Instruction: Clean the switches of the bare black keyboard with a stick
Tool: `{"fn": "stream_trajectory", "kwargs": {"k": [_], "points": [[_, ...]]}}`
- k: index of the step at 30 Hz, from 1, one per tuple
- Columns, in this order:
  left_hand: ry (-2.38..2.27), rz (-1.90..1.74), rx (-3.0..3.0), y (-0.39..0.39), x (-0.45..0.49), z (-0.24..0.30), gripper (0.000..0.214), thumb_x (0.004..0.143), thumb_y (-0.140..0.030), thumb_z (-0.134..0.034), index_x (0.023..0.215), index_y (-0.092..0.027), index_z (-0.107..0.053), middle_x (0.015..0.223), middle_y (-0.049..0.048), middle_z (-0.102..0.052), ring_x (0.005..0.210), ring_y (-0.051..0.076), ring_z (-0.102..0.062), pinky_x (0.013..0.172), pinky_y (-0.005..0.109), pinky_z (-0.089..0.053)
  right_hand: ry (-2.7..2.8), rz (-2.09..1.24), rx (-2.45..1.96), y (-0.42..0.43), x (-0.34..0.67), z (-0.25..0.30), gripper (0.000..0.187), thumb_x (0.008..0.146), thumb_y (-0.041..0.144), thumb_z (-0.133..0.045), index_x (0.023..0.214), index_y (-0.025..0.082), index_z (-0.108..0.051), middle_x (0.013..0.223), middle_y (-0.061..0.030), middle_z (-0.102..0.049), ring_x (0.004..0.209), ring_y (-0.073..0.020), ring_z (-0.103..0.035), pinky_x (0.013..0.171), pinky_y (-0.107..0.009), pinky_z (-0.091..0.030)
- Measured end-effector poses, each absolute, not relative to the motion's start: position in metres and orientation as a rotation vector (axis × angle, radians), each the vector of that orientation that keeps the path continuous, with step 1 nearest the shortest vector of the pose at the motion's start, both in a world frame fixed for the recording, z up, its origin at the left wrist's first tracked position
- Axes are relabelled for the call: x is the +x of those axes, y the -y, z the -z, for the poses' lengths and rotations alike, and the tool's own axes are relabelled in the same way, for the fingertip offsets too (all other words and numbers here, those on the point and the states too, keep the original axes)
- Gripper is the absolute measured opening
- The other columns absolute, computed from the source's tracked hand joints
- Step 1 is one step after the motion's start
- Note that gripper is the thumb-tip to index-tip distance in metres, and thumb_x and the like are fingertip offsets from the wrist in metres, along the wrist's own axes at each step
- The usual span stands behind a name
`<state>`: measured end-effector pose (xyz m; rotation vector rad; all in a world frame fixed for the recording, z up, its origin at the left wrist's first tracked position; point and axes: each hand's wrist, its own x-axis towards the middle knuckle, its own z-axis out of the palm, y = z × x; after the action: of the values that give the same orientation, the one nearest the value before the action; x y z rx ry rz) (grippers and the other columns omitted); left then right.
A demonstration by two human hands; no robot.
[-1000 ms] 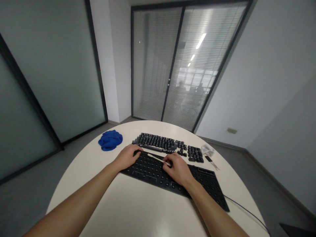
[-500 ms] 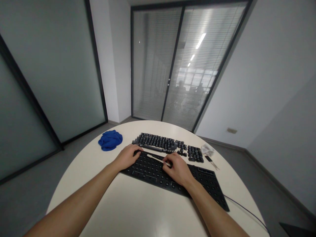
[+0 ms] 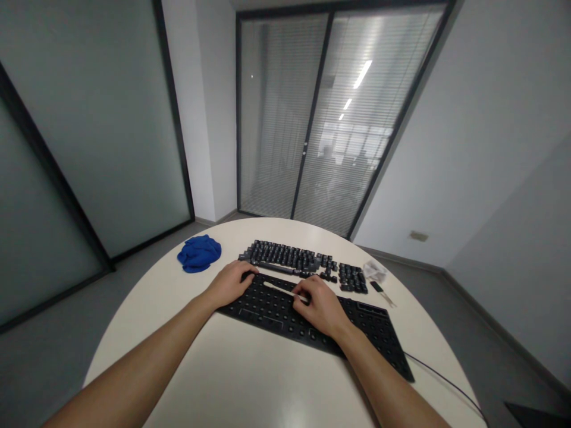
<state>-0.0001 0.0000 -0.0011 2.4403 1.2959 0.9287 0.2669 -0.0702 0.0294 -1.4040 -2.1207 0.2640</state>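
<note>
no text can be read, keyboard (image 3: pixel 277 307) and keycaps (image 3: pixel 285 254) included.

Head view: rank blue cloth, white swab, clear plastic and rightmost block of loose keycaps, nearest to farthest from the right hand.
From the right hand:
1. White swab: held, pointing left.
2. Rightmost block of loose keycaps: ahead, right.
3. Clear plastic: farther right.
4. Blue cloth: far left.

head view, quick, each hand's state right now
Left hand: on the keycap-less keyboard; open or closed cannot be told.
Right hand: closed, holding a slim white stick.
</note>
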Motion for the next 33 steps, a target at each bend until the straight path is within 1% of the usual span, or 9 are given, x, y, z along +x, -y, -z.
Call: {"fn": "stream_trajectory", "kwargs": {"k": [21, 28, 33], "points": [[-1.295, -0.932, 2.466, 0.0019, 0.0015, -0.0007, 0.022, 0.090, -0.024, -0.052, 0.102, -0.023, -0.070, 0.106, 0.0041, -0.072, 0.100, 0.024, -0.062, 0.093, 0.038, -0.047, 2.128, -0.262, -1.395, 0.0711, 0.2665, -0.0288, 0.012, 0.079, 0.015, -0.062, 0.086, 0.021, -0.070, 0.085, -0.0037, -0.060, 0.079, -0.0176, -0.057, 0.074, -0.029, -0.046], [-1.298, -0.920, 2.465, 0.0005, 0.0014, -0.0003, 0.022, 0.089, -0.024, -0.052, 0.102, -0.023, -0.071, 0.105, 0.0044, -0.072, 0.099, 0.024, -0.063, 0.093, 0.038, -0.047, 2.152, -0.239, -1.373, 0.0706, 0.2659, -0.0273, 0.014, 0.079, 0.015, -0.061, 0.087, 0.022, -0.070, 0.083, -0.0039, -0.060, 0.083, -0.0191, -0.057, 0.074, -0.029, -0.045], [-1.296, -0.918, 2.461, 0.0011, 0.0011, -0.0007, 0.023, 0.090, -0.025, -0.052, 0.102, -0.024, -0.071, 0.105, 0.0044, -0.072, 0.100, 0.024, -0.062, 0.093, 0.038, -0.047, 2.154, -0.247, -1.374, 0.0703, 0.2664, -0.0279, 0.013, 0.079, 0.015, -0.061, 0.085, 0.021, -0.070, 0.082, -0.0036, -0.060, 0.081, -0.0182, -0.057, 0.075, -0.029, -0.045]]}}
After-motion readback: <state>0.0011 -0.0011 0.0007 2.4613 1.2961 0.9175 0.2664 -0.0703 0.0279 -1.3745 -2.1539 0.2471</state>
